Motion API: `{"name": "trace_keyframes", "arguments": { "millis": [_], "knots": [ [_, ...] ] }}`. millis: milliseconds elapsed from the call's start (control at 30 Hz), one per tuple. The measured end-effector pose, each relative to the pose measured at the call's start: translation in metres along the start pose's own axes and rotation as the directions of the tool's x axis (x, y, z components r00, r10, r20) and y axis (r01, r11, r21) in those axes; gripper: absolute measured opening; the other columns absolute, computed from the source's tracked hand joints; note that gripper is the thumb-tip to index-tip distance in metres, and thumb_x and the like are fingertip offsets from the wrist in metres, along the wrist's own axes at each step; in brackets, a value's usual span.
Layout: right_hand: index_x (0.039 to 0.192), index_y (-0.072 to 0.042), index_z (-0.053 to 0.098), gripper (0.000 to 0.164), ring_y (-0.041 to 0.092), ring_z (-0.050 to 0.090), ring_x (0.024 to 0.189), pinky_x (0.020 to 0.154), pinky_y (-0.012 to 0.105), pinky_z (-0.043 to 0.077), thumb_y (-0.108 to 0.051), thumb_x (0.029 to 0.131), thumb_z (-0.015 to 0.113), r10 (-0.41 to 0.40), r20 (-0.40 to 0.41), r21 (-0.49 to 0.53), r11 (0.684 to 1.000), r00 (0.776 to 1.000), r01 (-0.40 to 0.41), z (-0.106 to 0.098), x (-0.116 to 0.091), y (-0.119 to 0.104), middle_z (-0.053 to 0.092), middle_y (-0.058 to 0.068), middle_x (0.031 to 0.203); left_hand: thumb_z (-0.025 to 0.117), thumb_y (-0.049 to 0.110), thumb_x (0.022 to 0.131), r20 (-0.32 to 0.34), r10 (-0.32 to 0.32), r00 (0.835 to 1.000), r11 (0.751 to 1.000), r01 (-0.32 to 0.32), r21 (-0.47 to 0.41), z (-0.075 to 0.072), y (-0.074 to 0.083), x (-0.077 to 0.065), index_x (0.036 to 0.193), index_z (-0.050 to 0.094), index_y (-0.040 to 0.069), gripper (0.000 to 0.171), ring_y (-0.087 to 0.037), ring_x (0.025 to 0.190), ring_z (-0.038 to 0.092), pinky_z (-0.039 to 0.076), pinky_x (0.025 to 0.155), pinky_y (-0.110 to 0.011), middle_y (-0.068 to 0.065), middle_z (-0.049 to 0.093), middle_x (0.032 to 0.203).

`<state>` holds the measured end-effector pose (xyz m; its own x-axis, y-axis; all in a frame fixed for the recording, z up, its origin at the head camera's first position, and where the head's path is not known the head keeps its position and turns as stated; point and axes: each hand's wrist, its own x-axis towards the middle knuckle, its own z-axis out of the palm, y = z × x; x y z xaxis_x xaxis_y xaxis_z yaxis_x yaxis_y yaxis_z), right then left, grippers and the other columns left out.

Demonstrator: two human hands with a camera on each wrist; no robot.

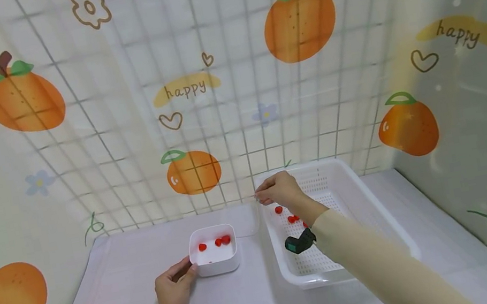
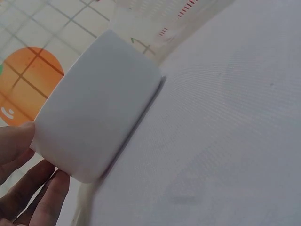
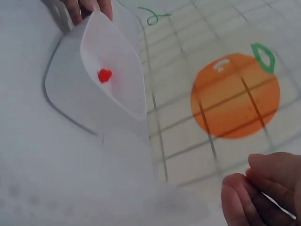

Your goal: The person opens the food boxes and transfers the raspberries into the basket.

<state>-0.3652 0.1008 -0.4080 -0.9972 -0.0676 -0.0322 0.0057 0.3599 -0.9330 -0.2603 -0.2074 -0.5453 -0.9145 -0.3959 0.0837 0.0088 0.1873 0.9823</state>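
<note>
My left hand (image 1: 173, 289) holds the near left corner of a small white square box (image 1: 216, 267), thumb and fingers at its wall. Inside the box lie several small red pieces (image 1: 202, 247). In the left wrist view, the fingers (image 2: 52, 200) lie along the box's end and lower edge. My right hand (image 1: 281, 190) is raised over the far left rim of a white perforated basket (image 1: 286, 273), thumb and fingertips brought together. I cannot tell whether anything is between them. More red pieces (image 1: 279, 210) lie in the basket under that hand and forearm.
A faint clear outline shows on the white table (image 1: 115, 283) between box and basket. Behind stands a curtain (image 1: 233, 94) printed with oranges, with a grid showing through. Side curtains close in the table left and right. Each wrist carries a black camera (image 1: 299, 241).
</note>
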Motion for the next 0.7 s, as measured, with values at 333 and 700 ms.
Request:
{"name": "trace_keyframes", "arguments": {
  "millis": [333, 700],
  "knots": [
    [0.097, 0.002, 0.079, 0.009, 0.028, 0.076, 0.082, 0.077, 0.033, 0.064, -0.004, 0.091, 0.081, -0.079, 0.118, -0.015, 0.997, 0.99, 0.081, 0.061, -0.001, -0.02, 0.078, 0.01, 0.089, 0.085, 0.005, 0.088, 0.0, 0.022, 1.0, 1.0, -0.022, -0.012, -0.002, -0.002, 0.003, 0.118, 0.08, 0.002, 0.03, -0.031, 0.112, 0.069, 0.054, 0.082, -0.011, -0.016, 0.077, 0.117],
    [0.093, -0.002, 0.081, 0.006, 0.022, 0.074, 0.075, 0.079, 0.036, 0.064, -0.006, 0.089, 0.084, -0.07, 0.172, -0.115, 0.989, 0.983, 0.091, 0.109, -0.002, -0.023, 0.075, 0.006, 0.082, 0.084, 0.002, 0.088, 0.007, 0.046, 0.999, 0.998, -0.045, -0.043, -0.002, -0.001, 0.004, 0.118, 0.078, -0.002, 0.031, -0.033, 0.11, 0.07, 0.052, 0.081, -0.009, -0.02, 0.076, 0.116]
  ]
}}
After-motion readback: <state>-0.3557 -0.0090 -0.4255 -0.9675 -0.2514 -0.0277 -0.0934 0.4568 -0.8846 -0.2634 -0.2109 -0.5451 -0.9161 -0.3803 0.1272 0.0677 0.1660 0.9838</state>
